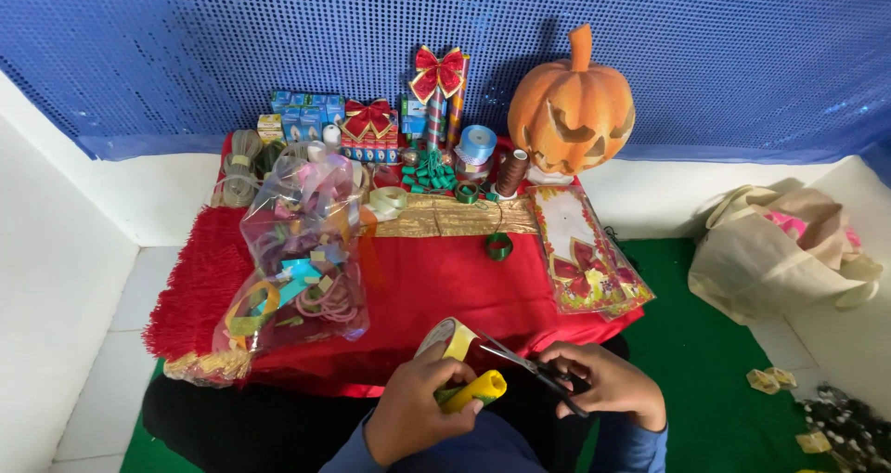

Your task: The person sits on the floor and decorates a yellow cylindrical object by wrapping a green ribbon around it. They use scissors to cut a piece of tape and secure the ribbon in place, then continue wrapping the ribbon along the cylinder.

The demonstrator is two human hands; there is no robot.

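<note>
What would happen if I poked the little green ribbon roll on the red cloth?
The green ribbon roll seems to stand on its round edge, so a poke would probably send it rolling. It looks small and hollow, so likely very light. The red cloth looks soft, which might slow it quickly.

Left hand (413,408) grips a yellow ribbon roll (471,391) with a loose strip (447,336) arching up from it. Right hand (603,380) holds scissors (520,362), blades open at the strip's end. Behind them, red cloth (445,283) over a low table, clear bag of ribbons (302,250) on its left, packet of bow decorations (585,250) on its right, orange carved pumpkin (571,102) at back, beige tote bag (780,250) on green floor.
</note>
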